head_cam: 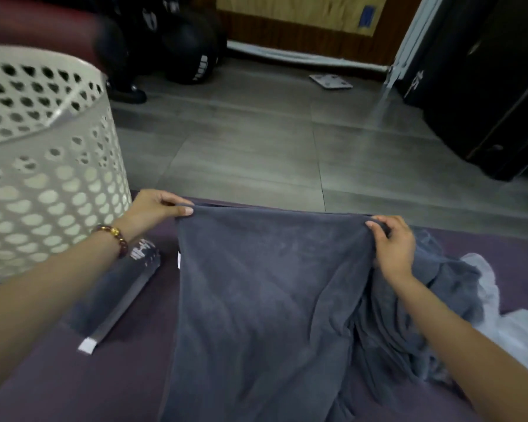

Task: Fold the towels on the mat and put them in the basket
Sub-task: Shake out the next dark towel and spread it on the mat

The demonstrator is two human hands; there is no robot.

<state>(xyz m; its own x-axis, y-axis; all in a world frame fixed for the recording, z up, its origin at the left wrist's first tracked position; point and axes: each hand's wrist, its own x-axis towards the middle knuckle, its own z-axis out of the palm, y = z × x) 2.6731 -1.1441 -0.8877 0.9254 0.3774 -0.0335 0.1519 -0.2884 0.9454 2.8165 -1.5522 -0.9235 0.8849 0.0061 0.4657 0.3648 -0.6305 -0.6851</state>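
On the purple mat [73, 385] my left hand [153, 208] and right hand [393, 248] each pinch a far corner of the dark grey towel [256, 300] — stretched flat, ready to fold — white holey basket [43, 166] waits near left.

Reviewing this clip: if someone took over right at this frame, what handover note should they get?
Hands: the left hand pinches the far left corner of the grey towel; the right hand pinches its far right corner.
Things: the grey towel lies spread on the purple mat. The white basket stands at left, contents out of view. A crumpled dark towel and a pale towel lie at right.
Done: no finished fold visible.
Left: fold this towel, basket it, then the others.
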